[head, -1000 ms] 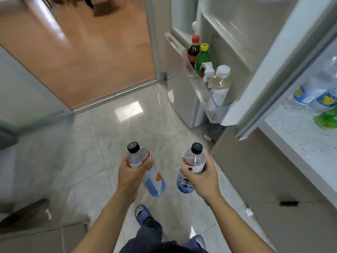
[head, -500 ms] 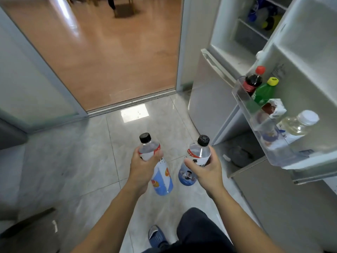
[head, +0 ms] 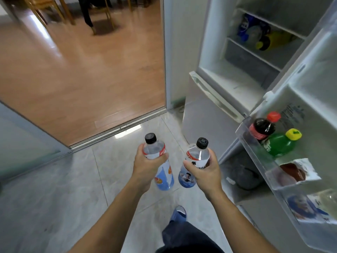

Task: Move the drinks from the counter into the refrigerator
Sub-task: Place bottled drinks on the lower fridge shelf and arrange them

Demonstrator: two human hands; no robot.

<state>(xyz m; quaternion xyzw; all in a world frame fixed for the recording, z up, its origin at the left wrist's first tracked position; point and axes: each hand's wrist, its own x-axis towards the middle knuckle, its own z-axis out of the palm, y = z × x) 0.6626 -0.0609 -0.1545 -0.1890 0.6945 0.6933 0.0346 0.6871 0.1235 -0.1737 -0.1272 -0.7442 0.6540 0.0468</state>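
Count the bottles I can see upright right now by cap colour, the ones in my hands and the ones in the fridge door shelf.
Black caps: 2, the bottle in the left hand and the bottle in the right hand
Red caps: 1, the dark cola bottle
Yellow caps: 1, the green bottle
Total: 4

The near floor is made of big pale grey tiles, and a bright patch of light shines on it. A metal door track crosses the floor. Past it, the far room has a warm brown wood floor. Wooden chair legs stand at the far end. A frosted glass door is on the left.
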